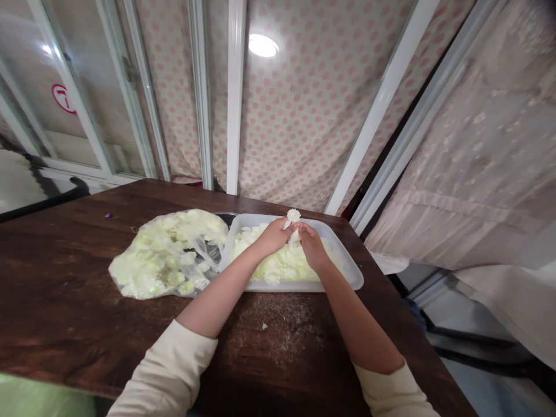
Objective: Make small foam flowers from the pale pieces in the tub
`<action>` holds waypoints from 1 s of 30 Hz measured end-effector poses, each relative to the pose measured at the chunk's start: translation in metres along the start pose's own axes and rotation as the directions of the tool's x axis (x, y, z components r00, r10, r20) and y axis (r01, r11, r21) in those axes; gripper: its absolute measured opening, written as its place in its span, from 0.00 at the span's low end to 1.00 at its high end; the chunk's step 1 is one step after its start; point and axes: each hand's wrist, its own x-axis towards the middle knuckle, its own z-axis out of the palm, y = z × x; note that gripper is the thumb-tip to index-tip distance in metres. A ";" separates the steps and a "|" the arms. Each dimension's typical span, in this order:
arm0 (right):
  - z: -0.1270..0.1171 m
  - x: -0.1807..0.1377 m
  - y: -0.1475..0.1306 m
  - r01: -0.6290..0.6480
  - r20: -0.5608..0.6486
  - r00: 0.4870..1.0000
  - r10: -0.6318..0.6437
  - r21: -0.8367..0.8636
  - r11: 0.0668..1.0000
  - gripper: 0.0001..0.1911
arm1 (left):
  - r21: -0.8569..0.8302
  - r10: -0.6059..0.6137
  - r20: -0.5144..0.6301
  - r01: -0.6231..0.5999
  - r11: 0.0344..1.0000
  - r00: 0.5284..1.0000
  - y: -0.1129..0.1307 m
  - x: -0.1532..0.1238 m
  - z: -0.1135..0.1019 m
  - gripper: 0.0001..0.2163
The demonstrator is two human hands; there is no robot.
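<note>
Over the tray (351, 263), left grip (274, 236) and right grip (311, 246) tight on a pale floret (294, 215), head beyond both.

Left hand (274, 236) and right hand (311, 246) close together, arms (230, 281) outstretched

- Cannot fully see the white floret (293, 215) behind the left hand (278, 233) and right hand (309, 238).
- Cannot identify the dark object (229, 219) partly behind the plastic bag (158, 258).
- Cut off at the bottom: both sleeves (169, 368).
- Cannot name the blurred green patch (41, 398), lower left.
</note>
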 end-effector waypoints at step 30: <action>-0.001 0.001 -0.001 0.056 -0.030 0.998 -0.060 -0.109 0.992 0.18 | 0.181 -0.034 -0.115 0.055 0.982 0.993 0.003 0.001 -0.001 0.12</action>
